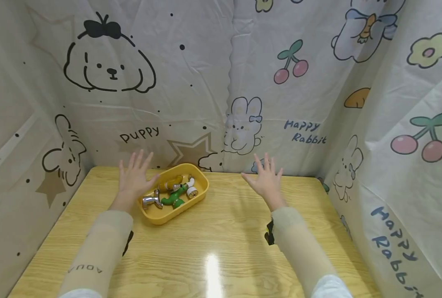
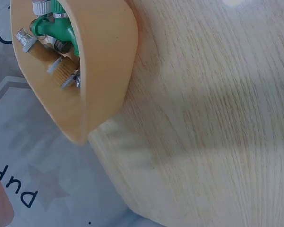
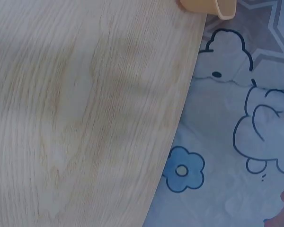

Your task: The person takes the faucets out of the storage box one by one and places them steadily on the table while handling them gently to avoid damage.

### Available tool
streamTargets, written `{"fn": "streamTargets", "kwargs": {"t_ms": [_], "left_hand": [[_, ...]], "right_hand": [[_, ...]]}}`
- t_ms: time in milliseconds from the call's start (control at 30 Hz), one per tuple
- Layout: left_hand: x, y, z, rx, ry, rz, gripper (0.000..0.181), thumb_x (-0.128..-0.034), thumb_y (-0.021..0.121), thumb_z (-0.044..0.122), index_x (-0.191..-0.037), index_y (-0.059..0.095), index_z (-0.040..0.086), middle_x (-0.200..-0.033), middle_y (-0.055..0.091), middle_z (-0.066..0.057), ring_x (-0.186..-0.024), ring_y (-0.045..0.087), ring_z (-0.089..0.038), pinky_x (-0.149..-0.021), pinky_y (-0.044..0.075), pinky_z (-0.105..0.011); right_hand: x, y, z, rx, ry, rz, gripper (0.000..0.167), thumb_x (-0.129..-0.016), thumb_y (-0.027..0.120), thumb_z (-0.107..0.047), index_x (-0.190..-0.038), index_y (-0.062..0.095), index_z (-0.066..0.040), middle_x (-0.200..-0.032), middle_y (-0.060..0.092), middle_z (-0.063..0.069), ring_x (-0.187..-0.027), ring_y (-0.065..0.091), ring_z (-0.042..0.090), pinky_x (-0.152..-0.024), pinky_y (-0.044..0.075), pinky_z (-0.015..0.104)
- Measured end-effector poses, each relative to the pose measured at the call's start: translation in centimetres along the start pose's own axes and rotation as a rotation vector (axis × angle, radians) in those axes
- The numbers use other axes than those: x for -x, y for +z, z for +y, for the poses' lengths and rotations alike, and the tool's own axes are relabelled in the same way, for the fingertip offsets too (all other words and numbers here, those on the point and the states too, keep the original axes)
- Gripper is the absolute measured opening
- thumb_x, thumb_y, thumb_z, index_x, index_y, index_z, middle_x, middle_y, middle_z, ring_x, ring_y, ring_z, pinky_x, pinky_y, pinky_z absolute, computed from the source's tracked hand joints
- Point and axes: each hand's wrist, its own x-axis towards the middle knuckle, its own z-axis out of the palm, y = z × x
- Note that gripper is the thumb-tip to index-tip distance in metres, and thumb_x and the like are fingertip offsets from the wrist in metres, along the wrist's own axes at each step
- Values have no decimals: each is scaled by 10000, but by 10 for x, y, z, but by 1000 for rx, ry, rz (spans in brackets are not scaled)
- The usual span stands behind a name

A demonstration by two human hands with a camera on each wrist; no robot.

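My left hand (image 1: 133, 179) is raised with its fingers spread, beside the left end of a yellow plastic bin (image 1: 180, 212); it holds nothing. Inside the bin lie several small taps: a green tap (image 1: 175, 198), a yellow tap (image 1: 170, 184), a silver tap (image 1: 151, 201) and a white one (image 1: 192, 189). Farther right, my right hand (image 1: 268, 182) is held up, fingers spread and holding nothing. In the left wrist view the green tap (image 2: 57, 29) shows over the bin's wall (image 2: 109, 56). Only a bit of the right hand (image 3: 281, 213) enters the right wrist view.
The wood-grain table (image 1: 191, 248) spreads under both arms. A printed cloth (image 1: 191, 82) hangs behind its back edge and along both sides. Sleeves (image 1: 101, 244) cover both forearms, with a dark object (image 1: 269, 233) at the right wrist.
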Motion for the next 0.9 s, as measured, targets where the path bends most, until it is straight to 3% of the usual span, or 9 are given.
{"fn": "streamTargets", "kwargs": {"t_ms": [167,333,467,633,900], "left_hand": [[2,3,-5,43,12,24,749,-906,409,507,-1480,95,143,-1520,19,-162,-1378,1,-375,-1044,-128,-562],[5,9,-9,68,22,62,690,-907,472,399,-1452,188,86,-1481,156,-207,-1348,126,-401,-1064,-30,-582],[10,14,-12,79,36,77,649,-896,510,312,-1426,238,54,-1432,238,-231,-1308,203,-412,-1061,53,-594],[15,19,-18,94,65,90,611,-871,542,233,-1379,300,-7,-1379,309,-240,-1257,280,-418,-1043,136,-593],[21,25,-28,108,41,49,602,-875,541,189,-1374,293,-37,-1362,316,-262,-1239,296,-434,-1033,162,-585]], "right_hand": [[6,10,-14,-76,-22,74,812,-830,449,-639,-1463,206,-193,-1466,233,160,-1332,217,367,-1022,201,613],[14,30,-32,-208,-16,128,722,-832,512,-568,-1374,350,-119,-1287,409,173,-1131,428,354,-888,390,526],[21,46,-48,-308,5,124,665,-824,544,-537,-1301,420,-91,-1195,466,175,-1061,470,344,-841,422,487],[29,66,-65,-430,56,60,623,-824,573,-498,-1263,417,-86,-1190,466,150,-1076,461,310,-861,425,450],[41,91,-93,-549,90,-51,582,-822,580,-471,-1216,417,-75,-1169,463,156,-1055,481,288,-876,438,425]]}}
